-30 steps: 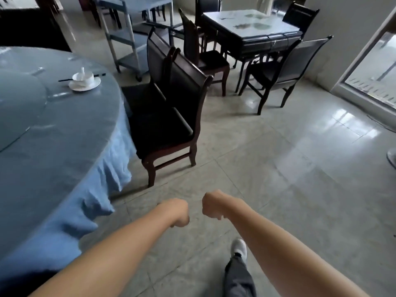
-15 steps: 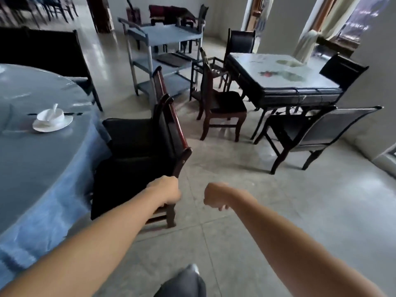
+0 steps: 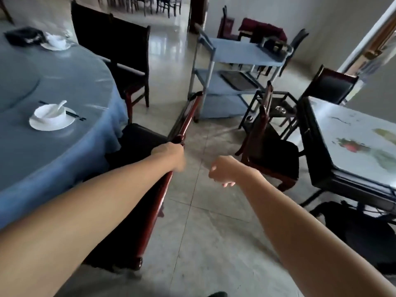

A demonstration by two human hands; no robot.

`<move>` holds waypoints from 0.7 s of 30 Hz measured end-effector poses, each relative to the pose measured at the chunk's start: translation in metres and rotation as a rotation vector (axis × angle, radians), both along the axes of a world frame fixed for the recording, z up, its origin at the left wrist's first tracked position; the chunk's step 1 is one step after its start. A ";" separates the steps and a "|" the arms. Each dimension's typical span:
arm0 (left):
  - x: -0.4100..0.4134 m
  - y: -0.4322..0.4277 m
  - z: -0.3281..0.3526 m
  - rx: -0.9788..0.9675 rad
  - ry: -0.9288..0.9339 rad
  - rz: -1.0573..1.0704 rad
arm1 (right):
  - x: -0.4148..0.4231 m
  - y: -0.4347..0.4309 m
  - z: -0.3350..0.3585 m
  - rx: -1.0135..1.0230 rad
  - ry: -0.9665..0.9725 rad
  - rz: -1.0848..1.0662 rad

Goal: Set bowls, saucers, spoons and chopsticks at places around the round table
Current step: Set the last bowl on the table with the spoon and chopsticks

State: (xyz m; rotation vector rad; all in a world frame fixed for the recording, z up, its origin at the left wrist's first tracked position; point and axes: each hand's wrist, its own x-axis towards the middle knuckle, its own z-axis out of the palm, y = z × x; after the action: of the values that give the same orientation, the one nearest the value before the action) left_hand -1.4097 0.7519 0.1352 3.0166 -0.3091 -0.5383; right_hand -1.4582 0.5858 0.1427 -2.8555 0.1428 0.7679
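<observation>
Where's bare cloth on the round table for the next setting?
Bare cloth lies on the round table between the near saucer and the far saucer, and along the rim this side of the near saucer. Tight: the far saucer sits beside a black box; a chair stands against the rim.

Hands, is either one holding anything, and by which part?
Right hand holds nothing. Left hand overlaps the chair's top rail; a grip there cannot be told.

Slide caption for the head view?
Left hand at red wooden chair back, right hand empty, beside blue round table with white ceramic bowl.
</observation>
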 end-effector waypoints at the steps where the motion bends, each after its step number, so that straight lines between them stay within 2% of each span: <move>1: 0.020 -0.010 0.000 -0.008 -0.010 0.033 | 0.028 -0.013 0.000 0.010 -0.025 0.032; 7: 0.112 -0.031 -0.010 -0.051 -0.081 0.397 | 0.191 -0.025 -0.016 0.187 -0.167 0.411; 11: 0.134 -0.015 -0.019 -0.025 -0.007 0.672 | 0.264 0.011 -0.012 0.076 -0.067 0.713; 14: 0.150 0.007 -0.024 -0.078 0.059 0.861 | 0.312 0.047 -0.003 0.137 0.002 0.814; 16: 0.165 0.027 -0.029 -0.087 0.061 0.968 | 0.341 0.076 -0.002 0.131 -0.030 0.941; 21: 0.215 0.080 -0.049 -0.138 0.051 1.140 | 0.403 0.142 -0.010 -0.074 -0.154 1.365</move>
State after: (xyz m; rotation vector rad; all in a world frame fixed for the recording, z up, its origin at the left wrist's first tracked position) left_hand -1.1949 0.8318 0.0864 2.4489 1.2195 -0.4141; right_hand -1.0555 0.7283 0.1328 -2.7090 -1.9294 0.6363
